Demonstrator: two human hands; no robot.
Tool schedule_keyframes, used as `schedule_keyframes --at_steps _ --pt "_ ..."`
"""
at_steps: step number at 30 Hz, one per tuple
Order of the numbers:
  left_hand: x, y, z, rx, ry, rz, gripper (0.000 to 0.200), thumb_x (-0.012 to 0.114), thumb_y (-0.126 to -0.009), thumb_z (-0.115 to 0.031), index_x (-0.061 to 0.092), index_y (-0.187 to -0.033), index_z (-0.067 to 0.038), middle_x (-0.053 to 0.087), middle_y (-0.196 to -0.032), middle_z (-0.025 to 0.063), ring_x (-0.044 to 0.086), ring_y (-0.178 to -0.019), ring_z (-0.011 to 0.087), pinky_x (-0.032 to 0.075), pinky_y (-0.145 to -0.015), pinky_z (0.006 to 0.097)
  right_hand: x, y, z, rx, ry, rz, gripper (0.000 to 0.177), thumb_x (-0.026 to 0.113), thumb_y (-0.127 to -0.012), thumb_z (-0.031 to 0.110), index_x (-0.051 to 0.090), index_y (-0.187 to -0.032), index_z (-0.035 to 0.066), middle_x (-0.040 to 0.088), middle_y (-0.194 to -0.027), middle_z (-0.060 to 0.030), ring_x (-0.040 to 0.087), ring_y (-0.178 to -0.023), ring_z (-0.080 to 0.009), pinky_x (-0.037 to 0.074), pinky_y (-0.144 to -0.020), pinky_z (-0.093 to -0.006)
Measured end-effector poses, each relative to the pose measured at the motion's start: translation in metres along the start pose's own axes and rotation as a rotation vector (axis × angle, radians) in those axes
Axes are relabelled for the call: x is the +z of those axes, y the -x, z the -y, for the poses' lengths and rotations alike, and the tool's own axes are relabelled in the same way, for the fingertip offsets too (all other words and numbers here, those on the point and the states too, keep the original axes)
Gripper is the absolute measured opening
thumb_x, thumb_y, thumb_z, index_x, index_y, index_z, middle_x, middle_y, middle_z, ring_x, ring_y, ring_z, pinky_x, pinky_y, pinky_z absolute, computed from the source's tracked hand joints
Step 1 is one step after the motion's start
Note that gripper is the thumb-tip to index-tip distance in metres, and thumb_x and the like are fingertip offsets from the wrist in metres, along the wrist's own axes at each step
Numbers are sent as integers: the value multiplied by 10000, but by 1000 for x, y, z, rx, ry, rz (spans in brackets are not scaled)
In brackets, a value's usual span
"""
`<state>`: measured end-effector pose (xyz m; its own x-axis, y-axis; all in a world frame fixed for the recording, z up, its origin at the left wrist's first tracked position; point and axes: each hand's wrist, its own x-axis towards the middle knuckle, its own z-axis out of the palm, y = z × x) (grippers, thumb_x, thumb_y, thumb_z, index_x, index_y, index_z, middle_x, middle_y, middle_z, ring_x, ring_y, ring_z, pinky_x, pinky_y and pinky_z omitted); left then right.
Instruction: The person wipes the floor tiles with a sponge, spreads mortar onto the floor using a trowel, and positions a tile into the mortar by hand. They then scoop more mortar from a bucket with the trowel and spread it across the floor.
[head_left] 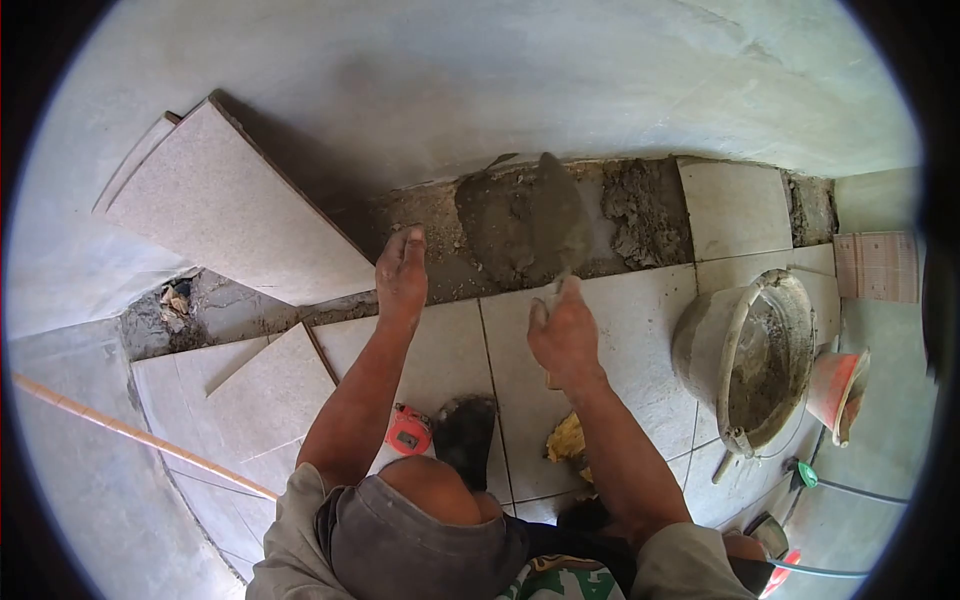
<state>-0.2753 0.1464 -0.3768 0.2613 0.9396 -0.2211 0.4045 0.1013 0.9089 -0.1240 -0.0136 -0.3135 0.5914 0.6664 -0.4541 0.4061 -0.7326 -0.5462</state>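
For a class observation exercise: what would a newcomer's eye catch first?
Probably the pointed grey trowel in the bare right hand, over the dark grey mortar strip beside the pale wall. Then the large beige tile tilted up at left, and the round, mortar-crusted bucket at right.

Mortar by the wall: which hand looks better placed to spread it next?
Probably the right hand: it grips the trowel, whose blade is over the mortar; the left hand holds no trowel.

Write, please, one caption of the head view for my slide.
Right hand holding a trowel over mortar, left hand beside a leaning tile, bucket to the right.
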Motion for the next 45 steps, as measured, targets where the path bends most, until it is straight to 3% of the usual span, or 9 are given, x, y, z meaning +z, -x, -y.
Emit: schedule_keyframes --at_steps 4,10,12,19,22,34,37,39,45 --pt "12 -2 -7 5 14 17 470 508 -963 -407 598 -1153 14 630 -1033 99 566 -999 183 404 -910 313 22 -10 -17 -177 68 177 439 579 -858 209 422 -1153 -75 600 -941 -327 588 -903 -464 470 -810 -491" --pt "14 0 6 79 -109 -48 398 512 -951 -361 621 -1078 0 647 -948 180 601 -900 309 445 -835 378 18 -5 -14 -73 -25 -77 390 563 -859 215 450 -1104 -67 604 -984 -279 590 -963 -417 470 -851 -461" --pt "19 -1 10 38 -42 -78 408 506 -950 -367 622 -1083 0 647 -957 196 604 -915 322 445 -838 379 13 -10 -15 -116 83 167 389 555 -866 212 447 -1108 -74 609 -974 -283 591 -959 -419 468 -838 -464" --pt "22 -3 3 29 -158 -28 408 505 -951 -360 622 -1102 0 652 -958 175 609 -930 292 445 -845 371 16 -17 -25 -148 17 -49 396 553 -867 217 441 -1094 -88 612 -923 -292 595 -921 -438 465 -823 -483" --pt "21 -4 -3 -3 -135 -59 398 505 -950 -354 627 -1090 -2 650 -960 172 611 -925 280 445 -842 366 10 -20 -21 -143 41 192 412 553 -862 215 437 -1099 -101 612 -931 -299 595 -922 -442 468 -820 -488" --pt "17 -4 3 4 -108 -43 388 520 -943 -333 627 -1096 8 645 -997 190 609 -959 294 442 -861 367 38 -8 -28 -75 -56 55 433 576 -844 220 456 -1153 -59 612 -953 -307 597 -939 -437 478 -824 -479" --pt "17 -10 -1 -1 -131 -61 398 518 -943 -338 623 -1095 14 643 -986 203 610 -954 303 443 -856 373 40 -15 -28 -252 7 134 423 564 -857 223 458 -1152 -61 605 -958 -315 596 -929 -445 472 -827 -482" --pt "14 -5 2 -13 -163 -51 424 521 -955 -371 624 -1108 10 640 -944 109 567 -910 188 416 -850 302 41 -11 -25 -99 -116 27 424 560 -865 222 454 -1156 -68 602 -952 -321 595 -911 -453 471 -815 -487" --pt "10 -6 7 23 -132 -61 423 516 -958 -363 623 -1099 21 645 -985 107 574 -934 195 417 -858 309 38 -12 -20 -128 -53 102 374 570 -859 212 458 -1095 -56 610 -919 -297 599 -890 -450 481 -789 -487"
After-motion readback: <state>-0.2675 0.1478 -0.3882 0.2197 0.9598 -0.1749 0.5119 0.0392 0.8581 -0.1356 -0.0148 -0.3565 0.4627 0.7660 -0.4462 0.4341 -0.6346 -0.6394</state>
